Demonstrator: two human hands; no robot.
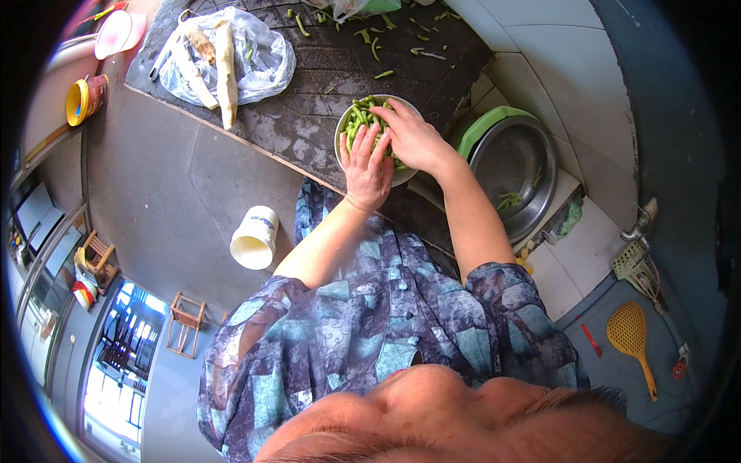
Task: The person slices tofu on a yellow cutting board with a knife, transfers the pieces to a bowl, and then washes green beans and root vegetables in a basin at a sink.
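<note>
A white bowl (341,155) full of cut green bean pieces (358,117) stands at the near edge of a dark, worn countertop (272,136). My left hand (368,169) lies palm down across the near left side of the beans, its fingers spread. From the right, my right hand (418,140) reaches over the bowl with its fingers stretched across the beans. Both hands touch the heap, and no piece is plainly gripped. The hands hide much of the bowl's right side and some of the beans.
Pale peeled root pieces (226,75) lie on a clear plastic bag (263,63). Bean scraps (376,51) litter the counter's far side. At the right sits a metal basin (512,173) against a green tub (492,124). A white bucket (255,237) stands on the floor.
</note>
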